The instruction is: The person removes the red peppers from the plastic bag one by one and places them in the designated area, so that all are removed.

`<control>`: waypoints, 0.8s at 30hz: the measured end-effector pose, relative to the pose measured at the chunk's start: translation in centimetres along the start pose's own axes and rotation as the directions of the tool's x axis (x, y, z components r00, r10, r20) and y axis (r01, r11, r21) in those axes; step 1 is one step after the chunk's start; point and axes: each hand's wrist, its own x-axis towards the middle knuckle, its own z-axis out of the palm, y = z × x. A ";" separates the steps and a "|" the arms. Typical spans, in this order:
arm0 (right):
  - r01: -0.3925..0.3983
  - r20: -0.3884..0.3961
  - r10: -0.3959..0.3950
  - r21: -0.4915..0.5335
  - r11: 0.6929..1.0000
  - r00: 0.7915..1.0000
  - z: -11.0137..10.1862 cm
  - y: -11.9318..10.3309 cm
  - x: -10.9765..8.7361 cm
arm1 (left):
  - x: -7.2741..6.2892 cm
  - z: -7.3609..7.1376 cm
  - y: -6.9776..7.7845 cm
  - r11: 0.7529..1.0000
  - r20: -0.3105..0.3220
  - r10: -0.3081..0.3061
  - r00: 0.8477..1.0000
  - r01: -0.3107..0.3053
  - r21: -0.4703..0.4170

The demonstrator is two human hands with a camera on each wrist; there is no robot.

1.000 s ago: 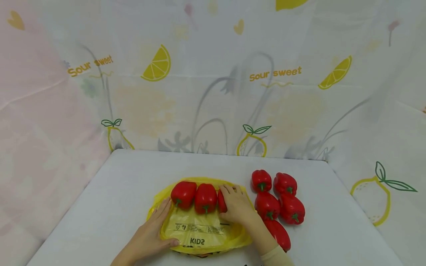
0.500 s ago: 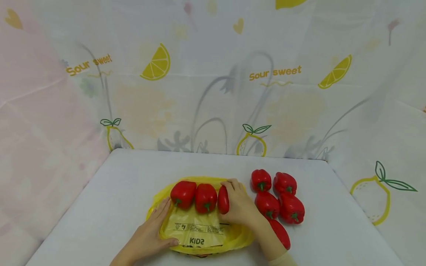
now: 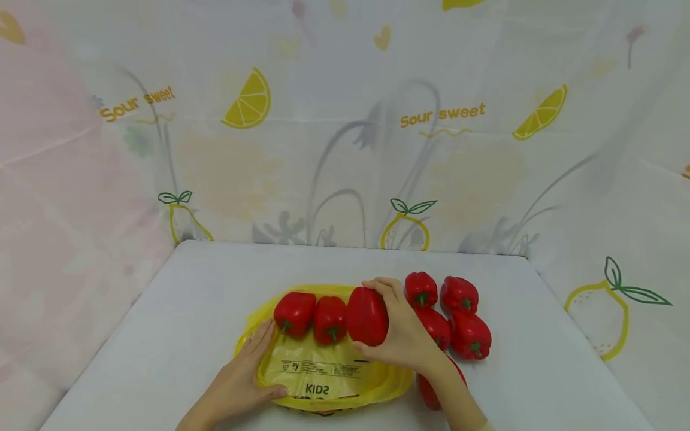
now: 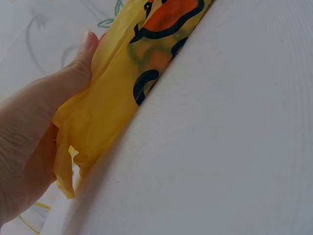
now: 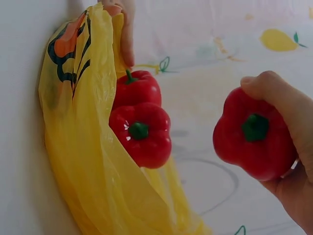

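Observation:
My right hand (image 3: 404, 329) grips a red bell pepper (image 3: 368, 316), raised above the right part of an open yellow plastic bag (image 3: 388, 389). In the right wrist view this held bell pepper (image 5: 244, 152) hangs apart from the bag (image 5: 93, 142), green stem facing the camera. Two more red bell peppers (image 3: 330, 320) lie side by side at the back of the bag's mouth. My left hand (image 3: 237, 383) rests against the bag's left side, fingers extended along the rim; its thumb (image 4: 80, 63) lies against the yellow plastic in the left wrist view.
Right of the bag, several red bell peppers (image 3: 470, 334) stand grouped on the white table (image 3: 539, 383); my right forearm partly covers the nearest one (image 3: 429, 392). A printed cloth (image 3: 323, 149) with lemon drawings hangs behind the table and along its sides.
My right hand has lifted the third bell pepper up from inside the bag and turned it, so more of it shows. The left hand stays at the bag's left side.

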 end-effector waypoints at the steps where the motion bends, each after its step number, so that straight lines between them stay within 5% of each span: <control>1: 0.016 -0.009 -0.016 0.006 1.000 1.000 -0.1 0.0 0.0 | 0.0 0.0 0.0 1.000 -0.001 -0.001 1.000 0.001 0.000; 24: 0.137 -0.101 -0.133 0.032 0.990 0.986 -4.3 0.8 -1.9 | 0.0 0.0 -0.1 1.000 -0.014 0.014 1.000 -0.014 0.001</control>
